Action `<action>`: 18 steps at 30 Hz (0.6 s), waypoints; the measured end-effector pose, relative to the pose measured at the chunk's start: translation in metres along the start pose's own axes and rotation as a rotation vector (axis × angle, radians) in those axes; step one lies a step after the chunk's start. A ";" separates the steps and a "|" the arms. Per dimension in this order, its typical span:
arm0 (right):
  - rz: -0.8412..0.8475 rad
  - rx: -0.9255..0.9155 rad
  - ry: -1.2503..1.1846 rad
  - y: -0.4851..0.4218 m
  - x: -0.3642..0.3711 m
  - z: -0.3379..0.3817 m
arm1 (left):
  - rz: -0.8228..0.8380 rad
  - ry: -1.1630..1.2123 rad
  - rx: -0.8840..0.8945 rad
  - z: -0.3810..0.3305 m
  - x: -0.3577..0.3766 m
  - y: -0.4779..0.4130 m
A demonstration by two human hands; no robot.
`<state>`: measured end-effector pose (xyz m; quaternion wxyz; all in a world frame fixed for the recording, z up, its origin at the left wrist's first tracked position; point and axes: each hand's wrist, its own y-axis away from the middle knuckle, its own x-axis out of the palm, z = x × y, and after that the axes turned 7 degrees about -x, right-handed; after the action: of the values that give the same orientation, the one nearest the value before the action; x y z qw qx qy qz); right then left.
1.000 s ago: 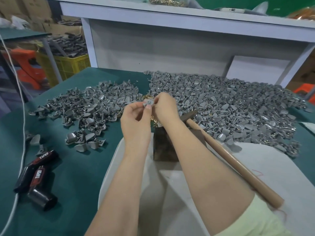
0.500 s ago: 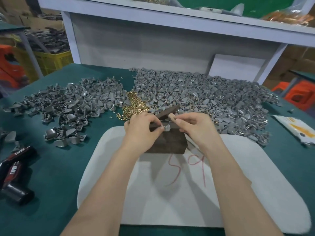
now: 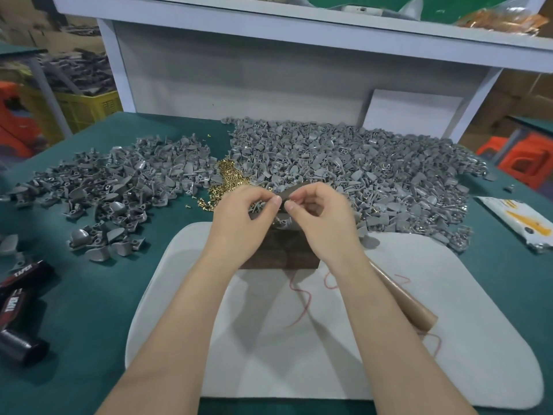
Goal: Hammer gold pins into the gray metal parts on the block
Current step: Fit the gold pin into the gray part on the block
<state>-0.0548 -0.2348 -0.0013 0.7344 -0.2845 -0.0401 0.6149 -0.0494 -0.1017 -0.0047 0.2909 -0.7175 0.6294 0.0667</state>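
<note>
A dark brown block (image 3: 278, 256) stands at the far edge of the white pad (image 3: 329, 354). One gray metal part (image 3: 282, 223) lies on top of the block. Both hands hover just above it, thumb tips almost touching. My left hand (image 3: 242, 220) pinches a small gray part between thumb and forefinger. My right hand (image 3: 318, 218) pinches what looks like a tiny gold pin against it; the piece is too small to see clearly. The hammer's wooden handle (image 3: 402, 301) lies on the pad under my right forearm, its dark head (image 3: 294, 187) behind my fingers. Loose gold pins (image 3: 229, 179) lie just beyond.
Gray parts lie in a pile at the left (image 3: 119, 187) and a bigger one at the right (image 3: 359, 166) on the green table (image 3: 74, 310). Black tape tools (image 3: 21, 313) lie at the left edge, a white packet (image 3: 520, 220) at the right. A white shelf frame (image 3: 269, 70) stands behind.
Both hands went down from chest height to the block, then rose slightly and drew together. The head camera tilted down and right, so the hammer handle now shows under my right forearm.
</note>
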 end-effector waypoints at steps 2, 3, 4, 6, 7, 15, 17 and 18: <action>-0.002 -0.018 -0.015 0.001 0.001 0.001 | 0.009 0.018 0.012 0.000 0.000 0.000; -0.005 -0.024 -0.018 0.001 0.001 0.001 | 0.010 0.023 0.014 0.000 0.000 0.000; -0.009 -0.027 -0.017 0.001 0.001 0.001 | 0.010 0.023 0.015 -0.001 -0.001 0.000; -0.008 -0.016 -0.022 0.000 0.001 0.001 | 0.019 0.019 0.027 -0.002 -0.001 0.001; -0.001 -0.002 -0.039 0.000 0.001 0.001 | 0.026 0.014 0.036 -0.003 -0.001 0.002; 0.020 0.099 -0.161 0.001 0.003 0.002 | -0.020 -0.092 0.103 -0.006 -0.001 0.004; 0.017 0.140 -0.216 0.001 0.003 0.002 | -0.025 -0.108 0.122 -0.007 0.000 0.005; 0.015 0.142 -0.224 0.001 0.003 0.002 | -0.025 -0.116 0.128 -0.008 0.000 0.005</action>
<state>-0.0562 -0.2314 -0.0005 0.7389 -0.1616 -0.0760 0.6498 -0.0564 -0.1058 0.0000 0.3729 -0.7001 0.6056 0.0641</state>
